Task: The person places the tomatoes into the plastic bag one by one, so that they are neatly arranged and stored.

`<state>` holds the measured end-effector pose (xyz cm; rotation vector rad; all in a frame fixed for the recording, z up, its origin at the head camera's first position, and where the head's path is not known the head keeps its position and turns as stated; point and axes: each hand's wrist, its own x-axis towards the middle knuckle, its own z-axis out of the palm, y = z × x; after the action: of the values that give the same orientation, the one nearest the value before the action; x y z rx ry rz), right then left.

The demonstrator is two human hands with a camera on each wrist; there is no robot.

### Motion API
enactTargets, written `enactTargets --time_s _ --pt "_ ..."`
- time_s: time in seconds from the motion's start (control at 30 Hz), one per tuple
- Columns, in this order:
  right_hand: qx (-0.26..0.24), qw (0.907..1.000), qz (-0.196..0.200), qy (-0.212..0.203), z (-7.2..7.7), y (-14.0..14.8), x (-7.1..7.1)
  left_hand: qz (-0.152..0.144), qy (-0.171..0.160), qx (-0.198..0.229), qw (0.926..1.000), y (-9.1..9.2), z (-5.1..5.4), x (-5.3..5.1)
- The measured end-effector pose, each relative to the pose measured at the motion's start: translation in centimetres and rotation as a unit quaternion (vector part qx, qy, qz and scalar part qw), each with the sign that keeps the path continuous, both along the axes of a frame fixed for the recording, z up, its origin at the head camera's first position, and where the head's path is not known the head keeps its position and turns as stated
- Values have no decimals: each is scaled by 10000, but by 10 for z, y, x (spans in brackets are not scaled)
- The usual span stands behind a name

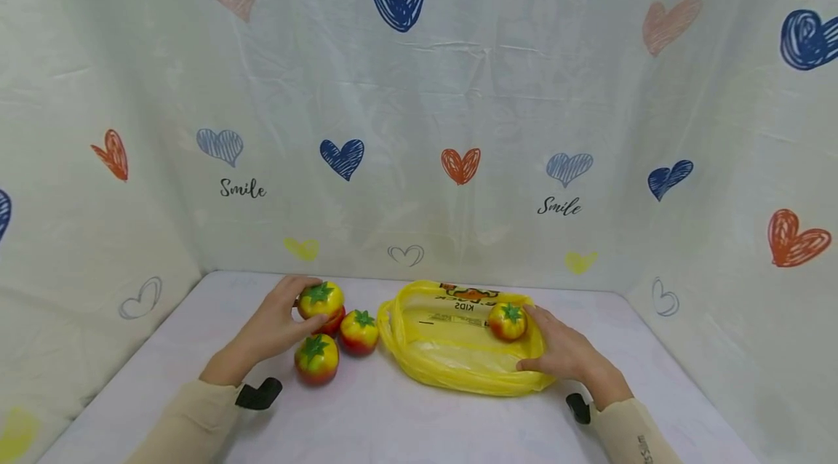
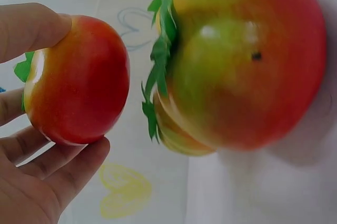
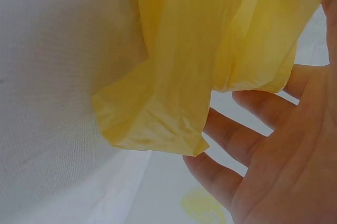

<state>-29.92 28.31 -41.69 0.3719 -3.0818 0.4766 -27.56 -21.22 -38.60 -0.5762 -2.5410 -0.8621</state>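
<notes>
The left hand [image 1: 286, 322], fingers clamped on a red-and-yellow fruit [image 1: 332, 299], hovers near three others [image 1: 359, 335] on the bench [image 1: 406, 431]; the right hand [image 1: 568, 349], fingers spread apart, touches a yellow bag [image 1: 452, 377] printed “KIDS,” another fruit [image 1: 508, 323] inside. “Smile” appears twice across the heart-patterned backdrop [image 1: 511, 86].

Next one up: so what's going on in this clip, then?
A person is working at a white table with both hands. The left hand holds one fruit up off the table, while three other fruits sit grouped to the left of a yellow bag. The right hand is at the bag's right edge, touching it. The bag lies with its mouth open, and one fruit is already inside, near that hand.
</notes>
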Motion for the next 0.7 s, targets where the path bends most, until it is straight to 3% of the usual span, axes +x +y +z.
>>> enactTargets --time_s 0.33,0.7 --pt "-24 10000 -20 -47 3 -3 3 -224 -161 101 9996 19 6 -5" --pt "-47 9999 -43 -86 4 -3 2 -407 -98 108 9991 39 13 -10"
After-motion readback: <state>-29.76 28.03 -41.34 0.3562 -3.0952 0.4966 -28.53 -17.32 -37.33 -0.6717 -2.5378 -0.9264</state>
